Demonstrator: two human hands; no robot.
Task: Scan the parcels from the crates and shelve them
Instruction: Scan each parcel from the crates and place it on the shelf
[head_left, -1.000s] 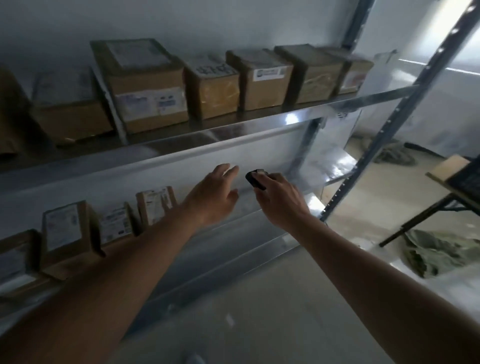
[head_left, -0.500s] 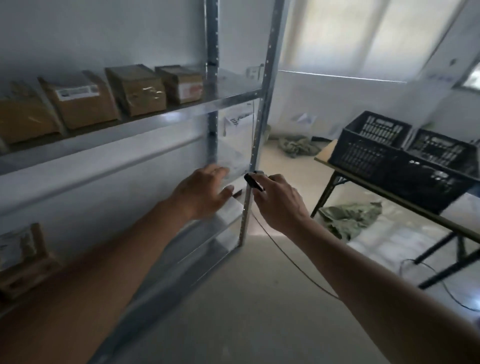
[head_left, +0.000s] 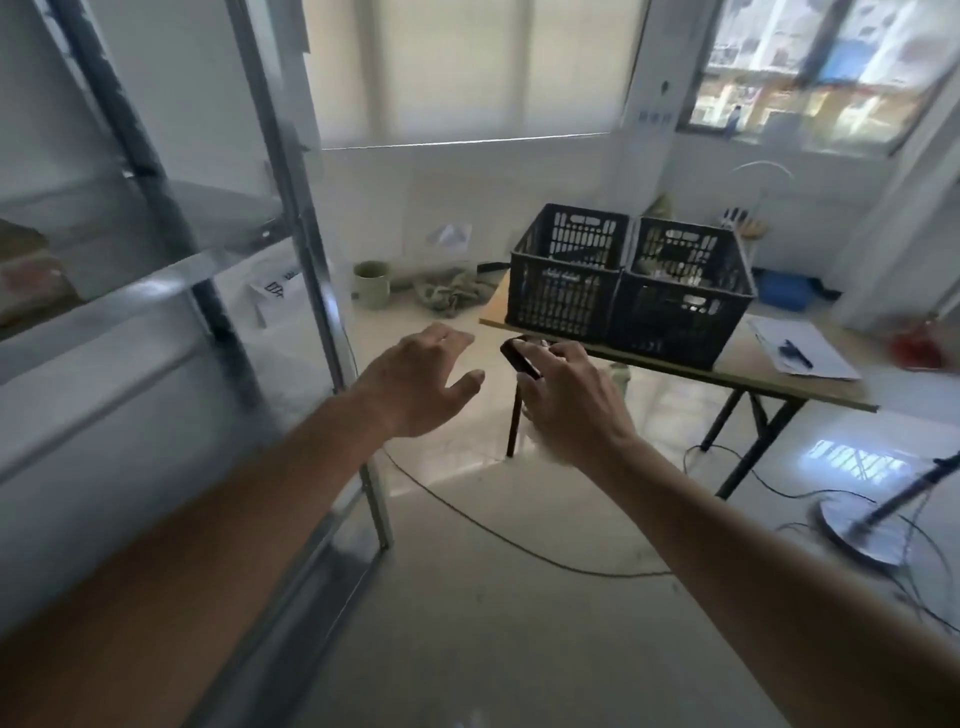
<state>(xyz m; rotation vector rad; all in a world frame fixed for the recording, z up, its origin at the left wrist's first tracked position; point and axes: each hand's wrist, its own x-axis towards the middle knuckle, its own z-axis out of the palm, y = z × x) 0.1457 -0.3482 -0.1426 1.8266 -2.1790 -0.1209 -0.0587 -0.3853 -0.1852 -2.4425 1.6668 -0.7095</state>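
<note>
Beside the shelf post (head_left: 291, 208), two crates (head_left: 628, 283).

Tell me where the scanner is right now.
The scanner is gripped in the right hand, mid-frame in the head view, in front of the crates' table.

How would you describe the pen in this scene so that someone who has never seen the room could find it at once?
Start at the long wooden table on the right, which carries two black crates. Look past the crates to the table's right end, where a sheet of white paper lies. The pen is the slim dark stick lying slantwise on that paper, the only thing on it.
</note>
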